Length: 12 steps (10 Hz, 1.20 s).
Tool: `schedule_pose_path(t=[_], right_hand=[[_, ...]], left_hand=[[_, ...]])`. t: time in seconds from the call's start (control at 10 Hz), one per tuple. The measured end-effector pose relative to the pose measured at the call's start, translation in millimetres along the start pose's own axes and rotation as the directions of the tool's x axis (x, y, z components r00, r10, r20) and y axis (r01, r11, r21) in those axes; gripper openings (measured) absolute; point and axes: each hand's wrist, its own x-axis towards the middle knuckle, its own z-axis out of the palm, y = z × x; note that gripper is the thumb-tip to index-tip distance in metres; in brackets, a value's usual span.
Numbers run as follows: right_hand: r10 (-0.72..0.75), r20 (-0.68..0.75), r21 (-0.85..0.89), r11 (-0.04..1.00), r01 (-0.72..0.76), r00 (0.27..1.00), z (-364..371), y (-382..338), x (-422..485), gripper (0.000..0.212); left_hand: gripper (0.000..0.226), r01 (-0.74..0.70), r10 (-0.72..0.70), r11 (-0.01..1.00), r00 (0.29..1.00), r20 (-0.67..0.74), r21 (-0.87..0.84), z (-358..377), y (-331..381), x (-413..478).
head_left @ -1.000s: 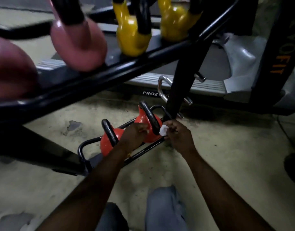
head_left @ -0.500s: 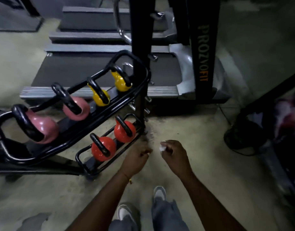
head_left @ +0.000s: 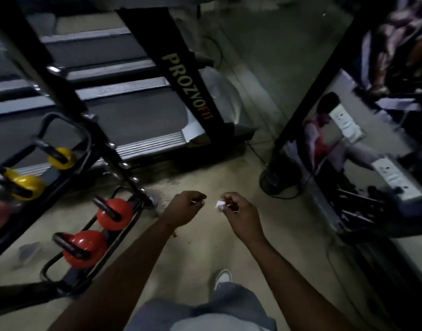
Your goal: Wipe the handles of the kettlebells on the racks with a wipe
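Two red kettlebells with black handles, one nearer [head_left: 84,248] and one farther [head_left: 114,214], sit on the low black rack [head_left: 62,275] at lower left. Two yellow kettlebells, one [head_left: 26,186] and another [head_left: 61,157], rest on the upper tier at far left. My right hand [head_left: 238,212] pinches a small crumpled white wipe [head_left: 219,204] between its fingertips, held over the floor to the right of the rack. My left hand [head_left: 185,207] hangs beside it as a loose fist with nothing in it. Neither hand touches a kettlebell.
A black treadmill [head_left: 124,115] with a lettered upright [head_left: 191,84] stands behind the rack. A wall mirror [head_left: 362,149] in a black frame runs along the right, a round black base [head_left: 276,182] with cables at its foot. My shoe [head_left: 223,278] is on the concrete floor.
I have risen and drawn back from the low rack; both hands have left the red kettlebell and moved right over the floor, the wipe staying in my right hand.
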Motion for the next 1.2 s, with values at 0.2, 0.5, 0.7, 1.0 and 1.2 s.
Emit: schedule_pose_path(t=[0.2, 0.5, 0.7, 1.0, 1.2], right_hand=[[0.169, -0.137, 0.135, 0.979, -0.15, 0.976, -107.5, 48.4, 43.7, 0.008], [0.338, -0.406, 0.168, 0.941, -0.295, 0.849, -217.4, 127.3, 144.2, 0.02], [0.438, -0.439, 0.164, 0.898, -0.409, 0.784, -256.3, 181.0, 245.4, 0.028], [0.527, -0.468, 0.142, 0.837, -0.528, 0.71, -311.1, 197.4, 343.0, 0.022], [0.413, -0.415, 0.071, 0.903, -0.424, 0.81, -326.5, 198.3, 351.4, 0.011]], left_hand=[[0.026, -0.069, 0.067, 0.997, 0.993, 0.1, 0.02, 50.1, 86.9, 85.9], [0.024, -0.236, 0.193, 0.966, 0.929, 0.316, 0.104, 122.2, 175.0, 228.8], [0.023, -0.216, 0.162, 0.97, 0.915, 0.371, 0.109, 145.3, 211.3, 334.9], [0.028, -0.123, 0.049, 0.976, 0.928, 0.369, 0.178, 142.4, 240.9, 443.5], [0.027, -0.097, 0.057, 0.986, 0.959, 0.277, 0.133, 145.6, 265.7, 438.1]])
